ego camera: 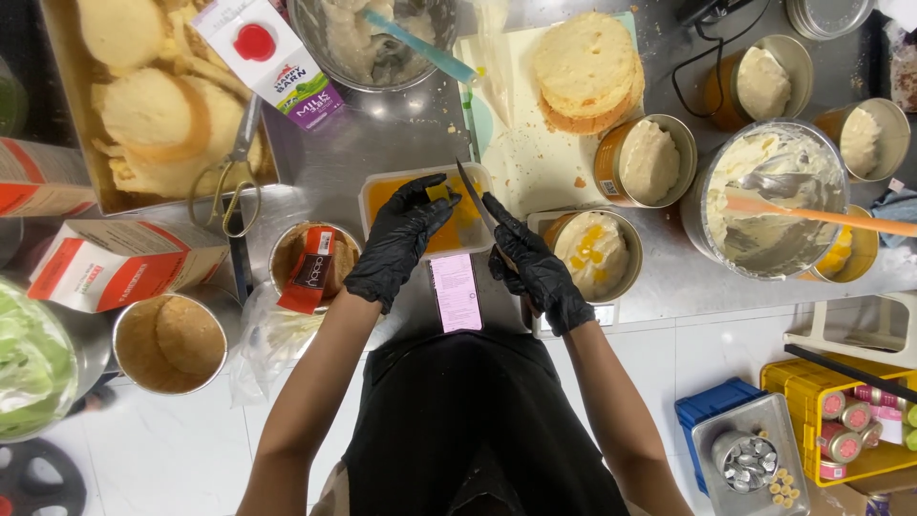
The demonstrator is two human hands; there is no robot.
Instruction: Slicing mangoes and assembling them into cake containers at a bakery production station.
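Steel counter: tins, bowls, cartons, phone.

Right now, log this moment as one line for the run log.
left hand: steadies mango piece in clear tray | right hand: grips knife, blade over tray | round tin: beside right hand

Knife tilted over white tray of orange fruit.

I see both hands, left hand and right hand, in glossy black rubbery gloves. Knife blade: bright metal. Tub: translucent plastic. Worktop: brushed steel, dull sheen. Tin: shiny metal wall. Cartons: matt printed card. Sponge rounds: porous, rough.
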